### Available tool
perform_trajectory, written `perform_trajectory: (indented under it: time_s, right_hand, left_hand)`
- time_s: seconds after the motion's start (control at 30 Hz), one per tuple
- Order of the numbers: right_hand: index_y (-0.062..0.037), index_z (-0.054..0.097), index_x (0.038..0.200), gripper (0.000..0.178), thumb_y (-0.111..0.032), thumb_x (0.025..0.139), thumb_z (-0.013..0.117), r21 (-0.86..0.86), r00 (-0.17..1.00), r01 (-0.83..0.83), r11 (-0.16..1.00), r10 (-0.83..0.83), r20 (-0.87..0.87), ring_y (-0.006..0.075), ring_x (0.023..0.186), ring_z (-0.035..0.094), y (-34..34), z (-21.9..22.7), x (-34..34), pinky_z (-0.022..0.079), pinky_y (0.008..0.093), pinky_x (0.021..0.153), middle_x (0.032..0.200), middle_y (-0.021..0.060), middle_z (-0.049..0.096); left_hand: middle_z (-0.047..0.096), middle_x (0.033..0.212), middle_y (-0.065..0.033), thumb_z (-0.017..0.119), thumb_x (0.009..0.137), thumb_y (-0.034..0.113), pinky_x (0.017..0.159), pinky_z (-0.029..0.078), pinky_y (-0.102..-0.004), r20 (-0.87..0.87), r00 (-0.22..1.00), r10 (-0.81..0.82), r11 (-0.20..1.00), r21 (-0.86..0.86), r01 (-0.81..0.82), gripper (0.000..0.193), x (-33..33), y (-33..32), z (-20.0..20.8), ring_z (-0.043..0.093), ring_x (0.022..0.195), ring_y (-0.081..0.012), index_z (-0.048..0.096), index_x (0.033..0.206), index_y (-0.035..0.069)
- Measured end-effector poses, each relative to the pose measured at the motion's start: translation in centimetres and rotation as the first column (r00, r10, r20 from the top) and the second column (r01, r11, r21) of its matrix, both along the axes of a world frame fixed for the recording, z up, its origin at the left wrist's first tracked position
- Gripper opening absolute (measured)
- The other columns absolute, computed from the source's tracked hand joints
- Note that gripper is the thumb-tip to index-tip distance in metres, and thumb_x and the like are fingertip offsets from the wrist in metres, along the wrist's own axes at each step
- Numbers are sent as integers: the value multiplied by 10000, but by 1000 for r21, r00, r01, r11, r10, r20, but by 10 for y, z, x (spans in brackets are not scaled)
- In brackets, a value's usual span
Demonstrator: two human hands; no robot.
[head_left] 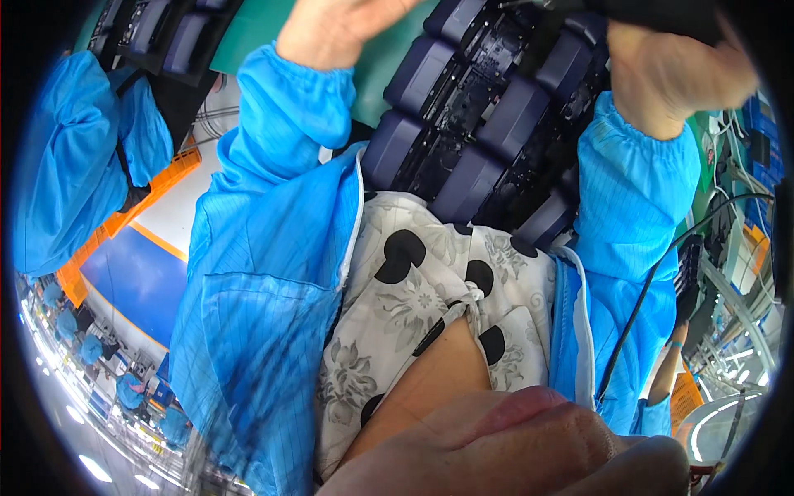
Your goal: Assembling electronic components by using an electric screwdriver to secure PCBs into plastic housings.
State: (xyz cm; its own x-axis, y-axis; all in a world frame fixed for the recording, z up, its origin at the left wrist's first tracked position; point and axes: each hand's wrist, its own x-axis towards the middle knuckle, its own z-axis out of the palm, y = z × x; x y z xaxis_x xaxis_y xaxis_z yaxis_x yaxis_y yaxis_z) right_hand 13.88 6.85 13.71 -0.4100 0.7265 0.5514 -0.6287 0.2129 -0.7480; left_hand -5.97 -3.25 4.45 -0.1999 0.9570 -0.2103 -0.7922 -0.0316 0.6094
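Note:
My left hand [343,29] reaches to the upper edge of the view, where its fingers are cut off. It is nearest a row of dark purple-blue plastic housings [422,74] with black inner parts between them. What it touches, if anything, is out of sight. My right hand [674,78] is on the far side of the same housings, smeared by motion. A black object [653,18] overlaps its upper side; whether the hand holds it cannot be made out. Green mat [389,45] shows beside the housings.
A person in a blue smock [66,165] is at the left, beside an orange-edged frame [124,219]. More dark housings [186,41] lie at the upper left. A black cord [637,306] runs along my right sleeve. Another person's arm [664,372] shows at the lower right.

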Motion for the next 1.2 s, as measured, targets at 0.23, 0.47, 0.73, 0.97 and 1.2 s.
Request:
perform_trajectory:
  time_s: [0.23, 0.47, 0.73, 0.97, 1.2]
  right_hand:
    - [-31, 584, 1123, 317, -306, 965, 595, -179, 980, -141, 974, 162, 113, 180, 619, 573, -11, -45, -4, 490, 360, 611, 768, 67, 597]
    - [-35, 577, 1130, 303, -257, 934, 641, -232, 972, -100, 968, 145, 185, 193, 634, 587, -20, -63, -9, 512, 363, 633, 768, 68, 596]
    - [-32, 591, 1117, 297, -246, 922, 659, -222, 967, -100, 970, 147, 206, 193, 631, 593, -19, -70, -12, 523, 356, 629, 767, 72, 604]
    - [-25, 588, 1104, 283, -234, 923, 651, -79, 976, -92, 993, 106, 190, 183, 631, 592, -18, -80, -15, 525, 343, 626, 765, 71, 602]
    - [-27, 574, 986, 215, -214, 917, 656, -7, 954, -168, 986, 164, 252, 173, 626, 588, -12, -81, -15, 517, 320, 620, 748, 73, 593]
  left_hand:
    - [670, 946, -81, 572, 1050, 62, 805, 630, -315, 192, 973, 125, 988, -117, -104, 182, -23, 9, -57, 687, 867, -213, 601, 1194, -46]
    - [672, 918, -84, 581, 1054, 94, 755, 627, -305, 263, 953, -149, 986, 107, 125, 155, -28, 2, -83, 697, 832, -210, 623, 1137, -30]
    - [695, 990, -130, 610, 1020, 24, 835, 635, -321, 164, 986, 10, 1000, -14, -8, 143, -12, 1, -69, 716, 892, -239, 626, 1148, -37]
    - [707, 959, -121, 617, 1023, 48, 808, 633, -312, 217, 976, -25, 1000, 8, 24, 89, -12, -1, -73, 708, 880, -220, 664, 1056, -20]
    - [664, 891, -60, 610, 1056, 214, 705, 576, -298, 159, 984, -85, 996, 10, 85, 190, -11, -4, -69, 650, 785, -179, 651, 1009, 34]
